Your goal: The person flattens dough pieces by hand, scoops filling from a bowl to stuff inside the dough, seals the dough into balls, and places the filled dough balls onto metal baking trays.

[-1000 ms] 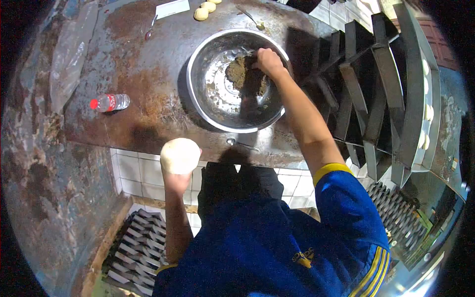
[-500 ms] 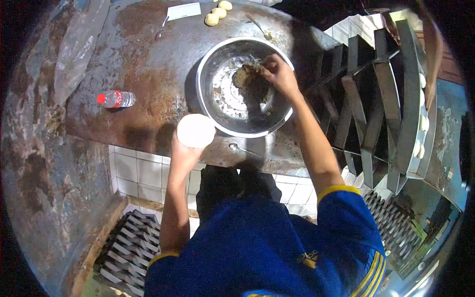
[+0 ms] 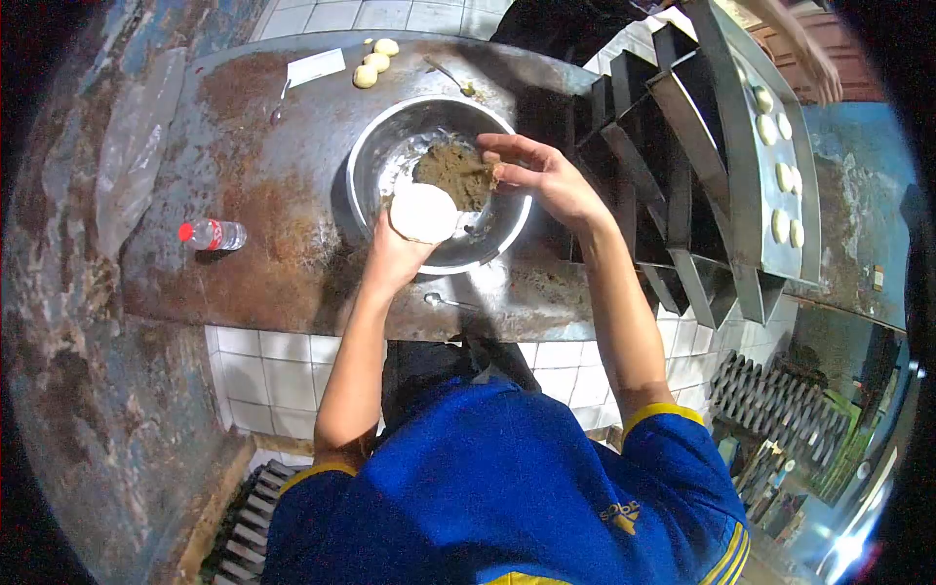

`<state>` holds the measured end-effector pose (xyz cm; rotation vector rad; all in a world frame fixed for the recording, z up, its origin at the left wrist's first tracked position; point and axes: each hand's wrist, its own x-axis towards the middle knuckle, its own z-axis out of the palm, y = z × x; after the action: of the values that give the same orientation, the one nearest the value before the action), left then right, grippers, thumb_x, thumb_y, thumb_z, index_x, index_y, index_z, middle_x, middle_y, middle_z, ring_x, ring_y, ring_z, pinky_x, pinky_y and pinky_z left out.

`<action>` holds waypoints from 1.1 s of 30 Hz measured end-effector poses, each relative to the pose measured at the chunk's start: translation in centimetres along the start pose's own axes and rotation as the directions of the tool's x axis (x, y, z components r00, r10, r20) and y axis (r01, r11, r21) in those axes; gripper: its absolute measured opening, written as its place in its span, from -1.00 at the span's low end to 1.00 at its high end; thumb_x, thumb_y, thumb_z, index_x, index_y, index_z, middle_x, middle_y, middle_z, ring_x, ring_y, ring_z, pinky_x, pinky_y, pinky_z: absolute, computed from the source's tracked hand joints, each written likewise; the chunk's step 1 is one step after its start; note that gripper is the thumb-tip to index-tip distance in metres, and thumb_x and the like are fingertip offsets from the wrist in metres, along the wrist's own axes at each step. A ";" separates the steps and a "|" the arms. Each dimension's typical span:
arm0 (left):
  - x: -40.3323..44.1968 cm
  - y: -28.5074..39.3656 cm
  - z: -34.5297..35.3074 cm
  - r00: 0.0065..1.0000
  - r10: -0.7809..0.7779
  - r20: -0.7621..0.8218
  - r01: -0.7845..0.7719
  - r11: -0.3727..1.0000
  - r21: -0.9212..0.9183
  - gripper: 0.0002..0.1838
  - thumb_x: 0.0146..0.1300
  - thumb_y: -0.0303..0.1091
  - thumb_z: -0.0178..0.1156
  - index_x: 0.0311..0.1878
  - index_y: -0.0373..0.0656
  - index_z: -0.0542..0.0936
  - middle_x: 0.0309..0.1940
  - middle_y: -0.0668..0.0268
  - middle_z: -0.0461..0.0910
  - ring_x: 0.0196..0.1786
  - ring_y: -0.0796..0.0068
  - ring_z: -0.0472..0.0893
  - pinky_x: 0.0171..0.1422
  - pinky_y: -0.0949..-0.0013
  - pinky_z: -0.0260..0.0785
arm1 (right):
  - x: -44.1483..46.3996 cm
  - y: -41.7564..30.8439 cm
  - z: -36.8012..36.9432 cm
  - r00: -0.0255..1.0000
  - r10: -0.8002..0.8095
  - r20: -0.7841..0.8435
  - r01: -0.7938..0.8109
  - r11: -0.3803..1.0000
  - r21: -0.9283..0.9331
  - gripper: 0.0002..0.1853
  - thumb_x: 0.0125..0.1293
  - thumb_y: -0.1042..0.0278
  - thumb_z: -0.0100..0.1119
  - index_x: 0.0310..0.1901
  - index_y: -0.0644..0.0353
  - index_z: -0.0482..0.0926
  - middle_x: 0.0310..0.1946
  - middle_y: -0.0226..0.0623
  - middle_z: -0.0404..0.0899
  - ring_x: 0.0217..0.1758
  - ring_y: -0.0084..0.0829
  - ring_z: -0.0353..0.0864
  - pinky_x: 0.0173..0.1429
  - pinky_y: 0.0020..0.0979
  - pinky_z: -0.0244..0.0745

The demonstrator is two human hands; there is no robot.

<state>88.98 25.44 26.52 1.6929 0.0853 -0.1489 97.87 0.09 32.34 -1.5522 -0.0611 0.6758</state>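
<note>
A flat, round white dough wrapper point(image 3: 423, 214) rests on my left hand point(image 3: 395, 255), which grips it over the near-left rim of the steel bowl point(image 3: 363, 132). A brown, crumbly filling point(image 3: 453, 174) lies heaped in that bowl. My right hand point(image 3: 551, 180) hovers over the bowl's right side, thumb and fingers apart, beside the filling. Some brown crumbs appear to cling near its thumb tip. The wrapper hides part of the bowl's inside.
A red-capped bottle point(image 3: 213, 235) lies at the left. Several dough balls point(image 3: 370, 66), a white card point(image 3: 316, 67) and a spoon point(image 3: 450, 74) lie behind the bowl; another spoon point(image 3: 444, 300) lies in front. Metal trays point(image 3: 746, 146) stack at right. Another person's hand point(image 3: 824, 80) shows beyond.
My left hand has brought the wrapper rightward over the bowl. My right hand has lifted from the filling and its fingers have spread. The camera view has shifted.
</note>
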 end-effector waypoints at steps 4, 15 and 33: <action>0.2 1.1 0.1 1.000 0.003 -0.005 -0.003 0.999 0.049 -0.54 0.13 -0.36 0.61 0.08 -0.27 0.72 -0.04 0.16 0.82 0.02 0.37 0.79 0.17 0.26 0.61 | -1.5 -1.9 0.6 0.995 -0.059 0.080 0.071 0.986 -0.150 -0.29 0.40 0.25 0.48 0.52 0.21 0.45 0.41 -0.21 0.56 0.43 -0.40 0.53 0.54 -0.27 0.40; 0.7 4.9 -0.1 0.922 0.263 0.284 -0.220 0.959 -0.176 -0.54 0.11 -0.49 0.55 0.10 -0.24 0.65 -0.06 0.29 0.75 0.00 0.50 0.71 0.19 0.36 0.55 | -3.0 -5.7 5.3 0.960 0.063 0.274 0.000 0.975 -0.224 -0.21 0.40 0.26 0.44 0.56 0.32 0.32 0.43 -0.14 0.52 0.51 -0.37 0.45 0.64 -0.28 0.27; -1.9 10.8 -0.7 0.923 0.220 0.317 -0.072 0.906 -0.418 -0.54 0.40 -0.24 0.42 0.25 -0.27 0.57 -0.03 0.39 0.66 0.08 0.54 0.64 0.25 0.41 0.48 | -9.3 -10.3 7.2 0.997 -0.060 0.040 0.058 0.997 0.045 -0.42 0.38 0.29 0.52 0.38 0.18 0.56 0.05 -0.31 0.68 0.03 -0.53 0.71 0.18 -0.36 0.69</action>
<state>88.64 24.81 37.48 1.2334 -0.2728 -0.3028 90.70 3.77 45.78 -1.4888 -0.1221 0.6585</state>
